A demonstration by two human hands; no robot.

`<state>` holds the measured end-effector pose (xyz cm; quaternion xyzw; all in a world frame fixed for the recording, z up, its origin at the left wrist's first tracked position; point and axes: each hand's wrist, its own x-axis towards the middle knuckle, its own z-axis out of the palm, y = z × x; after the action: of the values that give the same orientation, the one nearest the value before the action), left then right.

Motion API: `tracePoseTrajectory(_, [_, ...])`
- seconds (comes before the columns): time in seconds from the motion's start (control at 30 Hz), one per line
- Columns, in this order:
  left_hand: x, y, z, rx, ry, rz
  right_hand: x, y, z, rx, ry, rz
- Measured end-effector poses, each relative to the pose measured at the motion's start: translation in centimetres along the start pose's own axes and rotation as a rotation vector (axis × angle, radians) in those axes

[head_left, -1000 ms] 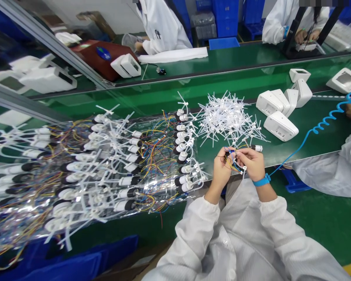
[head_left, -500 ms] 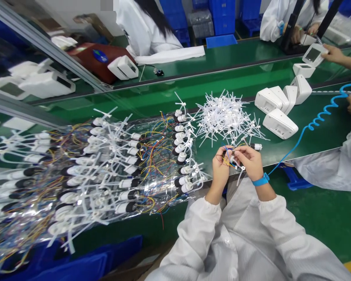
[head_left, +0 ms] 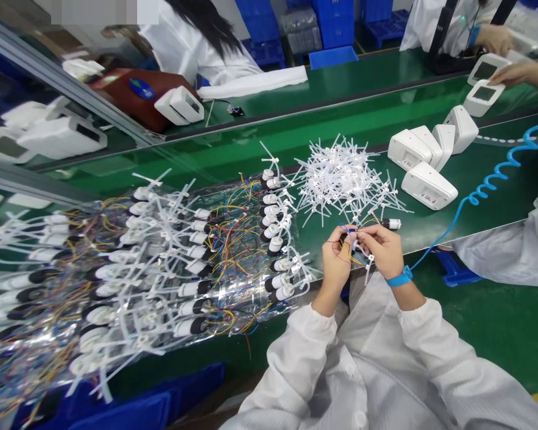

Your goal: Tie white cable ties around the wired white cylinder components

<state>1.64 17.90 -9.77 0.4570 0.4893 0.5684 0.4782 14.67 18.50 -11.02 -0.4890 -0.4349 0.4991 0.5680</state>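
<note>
My left hand (head_left: 338, 258) is closed in a pinch on a bundle of thin coloured wires (head_left: 350, 249), with a dark part partly hidden behind the fingers. My right hand (head_left: 385, 251), a blue wrist strap (head_left: 402, 276) at its wrist, pinches the same wires close to the left fingertips. A white tube piece with a square fitting (head_left: 370, 258) hangs below the right fingers. Just beyond the right hand lies a white-and-black cylindrical part (head_left: 391, 224). Past the fingertips rises a heap of white thin-legged tube pieces (head_left: 336, 176).
Rows of white-and-black cylinders with wires (head_left: 192, 307) lie on clear plastic at left. White device housings (head_left: 429, 186) stand at right beside a coiled blue cord (head_left: 488, 182). A co-worker's hand (head_left: 513, 73) holds a white screen housing. A metal frame (head_left: 112, 101) slants across the upper left.
The view has shifted slightly. My hands stay together on the wires, with only small finger movement. At upper right, the co-worker's hand has moved its white housing slightly.
</note>
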Motion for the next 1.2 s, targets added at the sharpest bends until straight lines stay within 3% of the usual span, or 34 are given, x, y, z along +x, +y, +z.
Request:
tracePoseTrajectory(0.5, [0.3, -2.3, -0.1, -0.191, -0.034, -0.036, -0.2, 0.3, 0.2, 0.087, -0.033, -0.024])
tracePoseTrajectory(0.73, [0.1, -3.1, -0.3, -0.147, 0.021, 0.019, -0.2, 0.4, 0.3, 0.093, -0.05, -0.011])
tracePoseTrajectory(0.97, [0.4, -1.9, -0.4, -0.035, -0.03, 0.099, -0.3, 0.3, 0.0, -0.005, 0.007, -0.051])
tracePoseTrajectory(1.2, [0.1, -2.2, -0.8, 0.014, -0.038, 0.149, 0.0, 0.2, -0.5, -0.033, -0.068, -0.077])
